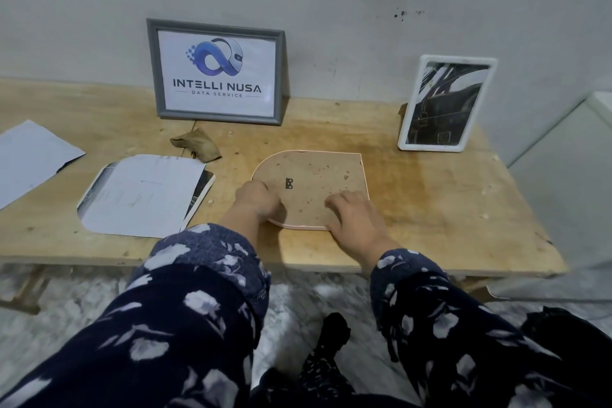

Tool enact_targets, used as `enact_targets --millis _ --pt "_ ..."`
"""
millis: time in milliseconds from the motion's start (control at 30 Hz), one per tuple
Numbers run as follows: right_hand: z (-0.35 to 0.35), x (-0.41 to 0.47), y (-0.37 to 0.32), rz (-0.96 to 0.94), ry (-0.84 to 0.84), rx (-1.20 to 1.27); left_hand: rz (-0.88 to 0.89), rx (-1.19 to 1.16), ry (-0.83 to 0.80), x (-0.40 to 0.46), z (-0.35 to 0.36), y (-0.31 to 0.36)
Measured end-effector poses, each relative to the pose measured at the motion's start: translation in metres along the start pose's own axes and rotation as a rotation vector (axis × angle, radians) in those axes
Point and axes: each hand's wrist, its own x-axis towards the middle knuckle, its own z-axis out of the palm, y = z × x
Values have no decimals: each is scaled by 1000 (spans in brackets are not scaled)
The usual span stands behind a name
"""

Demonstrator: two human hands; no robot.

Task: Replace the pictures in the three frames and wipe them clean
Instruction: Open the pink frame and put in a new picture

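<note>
Left hand (258, 197) curled on left edge of arched frame (311, 189), right hand (351, 212) pressing flat on its backing, face down, near middle of desk (430, 209). Risk: pressing unevenly, cracking glass or shifting picture inside.

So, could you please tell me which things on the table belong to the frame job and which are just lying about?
Job: arch-shaped frame lying face down under both hands; grey frame; white frame; loose prints; brown cloth.

Lying about: crumbs and debris on the wooden table.
</note>
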Motion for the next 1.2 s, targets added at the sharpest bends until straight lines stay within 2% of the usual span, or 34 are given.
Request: enact_targets --millis 100,200,533,733,967,1100,1200 --pt "-8 10 21 252 -166 78 -5 81 35 5 1 0" --pt "-10 22 35 337 -251 165 -20 108 45 11 3 3" --pt "-17 35 39 328 -260 142 -60 142 123 20 14 8" --pt "-24 34 43 299 -275 145 -192 138 159 21 25 23" --pt "-25 32 45 284 -267 165 -321 -67 170 34 16 27" --pt "-22 30 47 281 -248 188 -405 -228 102 40 7 28" --pt "-20 31 47 278 -253 197 -412 -225 52 44 1 28"
